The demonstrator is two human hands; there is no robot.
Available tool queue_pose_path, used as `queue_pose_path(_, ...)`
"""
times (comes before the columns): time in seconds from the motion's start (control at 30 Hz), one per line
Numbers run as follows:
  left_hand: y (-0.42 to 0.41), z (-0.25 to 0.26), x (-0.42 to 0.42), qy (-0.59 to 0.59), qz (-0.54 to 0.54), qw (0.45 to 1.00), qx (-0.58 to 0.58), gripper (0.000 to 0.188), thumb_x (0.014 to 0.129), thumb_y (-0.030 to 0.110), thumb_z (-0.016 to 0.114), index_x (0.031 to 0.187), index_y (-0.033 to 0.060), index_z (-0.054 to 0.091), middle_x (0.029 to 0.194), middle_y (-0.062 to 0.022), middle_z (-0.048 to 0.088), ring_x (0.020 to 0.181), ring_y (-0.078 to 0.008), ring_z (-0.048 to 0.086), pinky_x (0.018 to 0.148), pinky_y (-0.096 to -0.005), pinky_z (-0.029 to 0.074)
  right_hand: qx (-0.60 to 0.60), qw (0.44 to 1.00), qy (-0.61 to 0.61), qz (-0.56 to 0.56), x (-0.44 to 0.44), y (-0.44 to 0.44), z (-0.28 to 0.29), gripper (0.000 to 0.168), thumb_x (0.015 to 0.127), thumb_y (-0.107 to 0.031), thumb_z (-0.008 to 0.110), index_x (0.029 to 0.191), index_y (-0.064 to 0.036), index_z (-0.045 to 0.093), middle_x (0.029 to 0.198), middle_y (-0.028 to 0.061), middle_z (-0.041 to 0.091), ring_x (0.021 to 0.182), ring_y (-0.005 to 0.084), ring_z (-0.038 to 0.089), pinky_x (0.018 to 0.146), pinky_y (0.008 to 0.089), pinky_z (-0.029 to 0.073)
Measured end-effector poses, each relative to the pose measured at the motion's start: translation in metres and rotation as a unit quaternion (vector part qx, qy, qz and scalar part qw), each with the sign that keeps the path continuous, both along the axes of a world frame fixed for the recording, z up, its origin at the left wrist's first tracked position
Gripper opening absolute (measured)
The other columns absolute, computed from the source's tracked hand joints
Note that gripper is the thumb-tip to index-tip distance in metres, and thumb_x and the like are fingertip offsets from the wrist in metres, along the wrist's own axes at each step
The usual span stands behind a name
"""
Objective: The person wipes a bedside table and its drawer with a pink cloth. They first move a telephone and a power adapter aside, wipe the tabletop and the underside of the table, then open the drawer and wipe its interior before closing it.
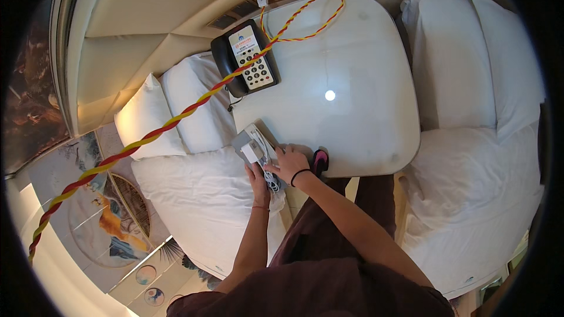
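A grey, shallow box or tray [241, 139] is tilted at the near left corner of the white table. On it lie a white plug-in charger [252, 151] and a bundled white cable [272, 181]. From the near side, my left hand [260, 188] holds the grey box, its fingers partly hidden under the charger. My right hand [291, 165], with a black band at the wrist, lies over the box's right side. Its thumb touches the cable, but whether it grips is not clear. Just right of that hand, a small pink and black object [321, 161] sits at the table edge.
A black desk telephone [256, 70] stands on the white bedside table [365, 127]. A red-and-yellow twisted cord [176, 119] runs from a white wall plug [262, 0] across the view. Beds with white bedding flank the table, left [198, 193] and right [458, 171].
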State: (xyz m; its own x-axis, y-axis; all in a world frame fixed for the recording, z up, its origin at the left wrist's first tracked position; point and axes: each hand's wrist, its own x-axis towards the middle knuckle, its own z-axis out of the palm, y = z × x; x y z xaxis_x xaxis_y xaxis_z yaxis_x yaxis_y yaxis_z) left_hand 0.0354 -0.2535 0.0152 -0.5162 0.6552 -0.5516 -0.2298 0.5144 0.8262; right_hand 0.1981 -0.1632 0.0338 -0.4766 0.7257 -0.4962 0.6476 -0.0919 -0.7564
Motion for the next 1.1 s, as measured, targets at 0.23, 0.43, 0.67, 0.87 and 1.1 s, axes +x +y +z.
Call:
queue_pose_path(0.23,-0.012,-0.017,-0.04,-0.003,0.056,0.998,0.004,0.064,0.108,0.038,0.043,0.159,0.0084,0.018,0.149,-0.0134,0.044,0.127,-0.0233,0.052,0.103,-0.0344,0.045,-0.033,0.999,0.0,-0.004,-0.014,-0.009,0.009,0.082,0.081,-0.069,0.064,0.124,-0.001,0.052,0.112,0.0242,0.061,0.097,0.0413,0.066,0.078,0.049,0.056)
queue_pose_path(0.43,-0.027,-0.024,-0.056,-0.066,0.014,0.998,-0.015,0.053,0.109,0.038,0.04,0.152,0.0081,0.031,0.136,-0.008,0.055,0.12,-0.0217,0.056,0.097,-0.0348,0.049,0.0,0.999,-0.047,-0.021,-0.047,-0.016,0.008,0.08,0.081,-0.062,0.069,0.127,-0.001,0.047,0.108,0.0246,0.06,0.085,0.0366,0.068,0.067,0.0434,0.058)
queue_pose_path(0.67,-0.015,0.005,-0.01,0.025,-0.072,0.997,-0.031,0.052,0.109,0.033,0.042,0.151,0.0043,0.033,0.143,-0.0139,0.048,0.127,-0.0255,0.051,0.105,-0.0344,0.042,0.013,0.996,-0.072,-0.041,-0.029,-0.038,-0.002,0.097,0.082,-0.062,0.067,0.148,0.001,0.034,0.126,0.0368,0.054,0.088,0.04,0.07,0.07,0.0423,0.058)
queue_pose_path(0.87,-0.035,-0.015,0.015,0.247,-0.141,0.953,-0.103,0.065,0.109,0.046,0.028,0.154,-0.0012,0.026,0.151,-0.0199,0.033,0.139,-0.033,0.036,0.115,-0.039,0.03,-0.038,0.993,-0.072,-0.089,0.02,-0.042,0.012,0.095,0.083,-0.065,0.065,0.146,0.0,0.036,0.116,0.0296,0.058,0.086,0.0409,0.069,0.069,0.0445,0.058)
queue_pose_path(1.1,0.034,0.003,0.116,0.26,-0.223,0.936,-0.077,0.074,0.097,0.022,0.054,0.154,-0.0073,0.018,0.158,-0.0337,0.021,0.149,-0.0473,0.014,0.121,-0.048,0.013,-0.021,0.983,-0.133,-0.121,0.103,0.003,0.016,0.091,0.083,-0.065,0.066,0.143,-0.002,0.039,0.112,0.0297,0.057,0.084,0.0435,0.067,0.069,0.0494,0.056)
